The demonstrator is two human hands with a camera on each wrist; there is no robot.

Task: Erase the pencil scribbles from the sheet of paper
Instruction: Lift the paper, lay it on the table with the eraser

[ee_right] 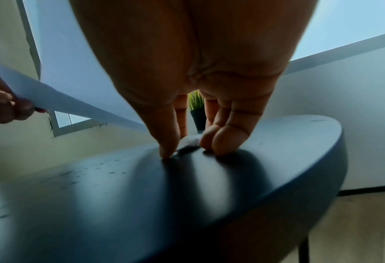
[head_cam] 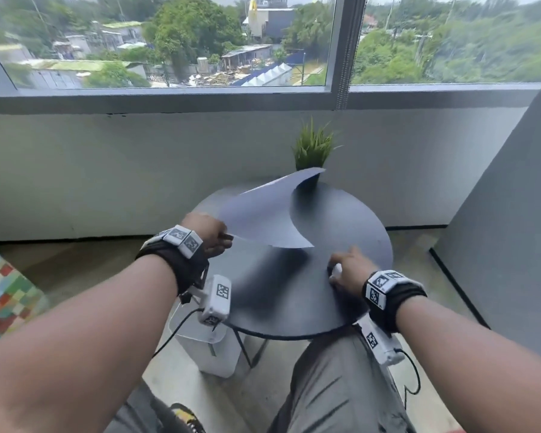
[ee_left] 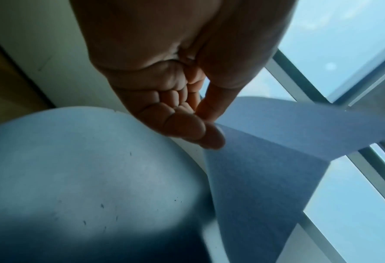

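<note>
Head view shows the left hand [head_cam: 211, 234] pinching the sheet of paper [head_cam: 263, 214] by its near edge, lifted above the round dark desk [head_cam: 341, 214]; light and floppy, it curls, so it is best held by an edge. The right hand [head_cam: 349, 271] closes its fingertips on a small white eraser [ee_right: 192, 141] resting on the desk. A potted plant [head_cam: 313, 148] stands below the window [head_cam: 169, 42].

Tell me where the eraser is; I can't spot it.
Head view: on the table, near its right edge, under the right hand's fingertips, the eraser.

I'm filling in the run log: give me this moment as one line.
left hand: pinches sheet of paper, lifted and curled above table | right hand: fingertips on eraser on tabletop | scribbles: not visible
</note>
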